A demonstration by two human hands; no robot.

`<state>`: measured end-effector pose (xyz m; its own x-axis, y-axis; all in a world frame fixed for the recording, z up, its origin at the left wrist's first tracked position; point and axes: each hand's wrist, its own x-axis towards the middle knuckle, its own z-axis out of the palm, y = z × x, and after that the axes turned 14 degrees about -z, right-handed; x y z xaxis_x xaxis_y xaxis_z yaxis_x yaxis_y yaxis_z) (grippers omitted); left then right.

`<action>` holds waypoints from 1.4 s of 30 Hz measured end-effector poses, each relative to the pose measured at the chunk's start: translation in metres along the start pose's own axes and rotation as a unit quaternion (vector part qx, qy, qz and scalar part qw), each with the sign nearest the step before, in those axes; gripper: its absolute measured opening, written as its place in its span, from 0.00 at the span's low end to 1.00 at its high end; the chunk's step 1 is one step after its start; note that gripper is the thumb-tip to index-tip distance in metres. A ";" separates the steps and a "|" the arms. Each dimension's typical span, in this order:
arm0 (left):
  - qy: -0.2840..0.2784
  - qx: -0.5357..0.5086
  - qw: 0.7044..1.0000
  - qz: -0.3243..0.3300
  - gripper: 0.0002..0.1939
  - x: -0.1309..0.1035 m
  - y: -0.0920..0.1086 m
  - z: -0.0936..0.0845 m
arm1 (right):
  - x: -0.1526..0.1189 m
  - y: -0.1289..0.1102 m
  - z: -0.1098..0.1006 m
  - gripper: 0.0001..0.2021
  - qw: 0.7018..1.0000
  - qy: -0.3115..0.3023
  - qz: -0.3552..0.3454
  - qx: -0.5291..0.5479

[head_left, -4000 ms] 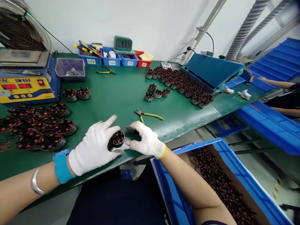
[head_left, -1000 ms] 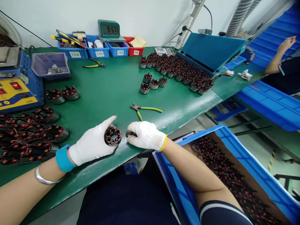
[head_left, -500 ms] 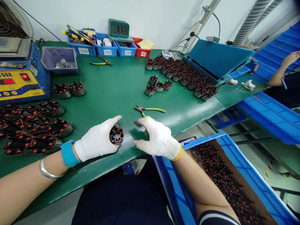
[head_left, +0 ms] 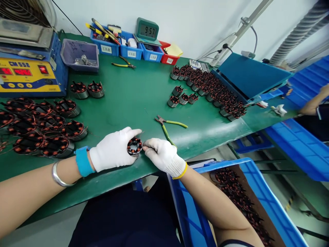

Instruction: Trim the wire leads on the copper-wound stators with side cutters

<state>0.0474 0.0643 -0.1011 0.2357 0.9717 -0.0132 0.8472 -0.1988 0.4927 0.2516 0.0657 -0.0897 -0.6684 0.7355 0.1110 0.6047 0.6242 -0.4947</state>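
My left hand [head_left: 114, 150], in a white glove, is wrapped round a wound motor stator [head_left: 134, 146] near the table's front edge. The stator's open ring faces up, with black and copper-coloured windings. At its right side, my right hand [head_left: 162, 155], also gloved, has thumb and forefinger pinched together; thin wires stick out there, but what the fingertips hold is too small to make out. Cutting pliers with green handles [head_left: 177, 123] lie spread just beyond my right hand.
More stators stand at the left [head_left: 52, 145] and back right [head_left: 205, 82]. A blue crate [head_left: 248, 163] of stators is at the lower right. Tool boxes [head_left: 131, 51] and a yellow-blue machine [head_left: 28, 79] line the back. Another person's arm [head_left: 315, 101] shows far right.
My right hand has moved left to the stator and its fingers have closed from an open spread. My left hand still holds the stator. The view has shifted.
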 end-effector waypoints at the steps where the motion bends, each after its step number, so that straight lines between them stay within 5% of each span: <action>1: 0.011 -0.009 1.000 0.008 0.35 0.000 0.000 0.001 | 0.001 0.000 -0.001 0.12 1.000 -0.005 0.001 0.008; 9: -0.022 -0.061 0.997 0.041 0.17 0.002 0.010 -0.006 | -0.005 0.007 -0.013 0.11 0.980 -0.023 0.106 0.166; 15: 0.022 -0.008 0.999 0.047 0.06 -0.003 0.017 0.000 | -0.008 0.005 -0.009 0.10 0.959 0.002 0.135 0.251; 21: 0.056 0.037 0.996 0.064 0.05 -0.004 0.017 0.010 | -0.017 0.001 -0.019 0.10 0.991 -0.006 0.107 0.080; 25: 0.062 0.031 0.995 0.076 0.05 -0.003 0.016 0.011 | -0.017 -0.003 -0.025 0.17 0.991 0.124 0.003 -0.053; 27: 0.062 0.028 0.995 0.077 0.06 -0.003 0.016 0.011 | -0.012 -0.006 -0.023 0.25 0.989 0.130 -0.036 -0.054; 32: 0.063 0.040 0.995 0.062 0.04 -0.004 0.017 0.011 | 0.002 -0.005 -0.015 0.12 0.987 -0.031 0.104 0.116; 38: 0.052 0.035 0.993 0.101 0.04 -0.002 0.017 0.011 | 0.007 0.004 -0.016 0.11 0.892 0.029 0.212 0.398; 42: 0.056 0.026 0.992 0.113 0.05 -0.001 0.016 0.012 | 0.004 0.008 -0.017 0.11 0.886 0.029 0.224 0.405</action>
<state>0.0666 0.0587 -0.1040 0.3694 0.9094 0.1910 0.8033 -0.4159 0.4263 0.2610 0.0781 -0.0787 -0.4022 0.8885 -0.2210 0.2800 -0.1104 -0.9536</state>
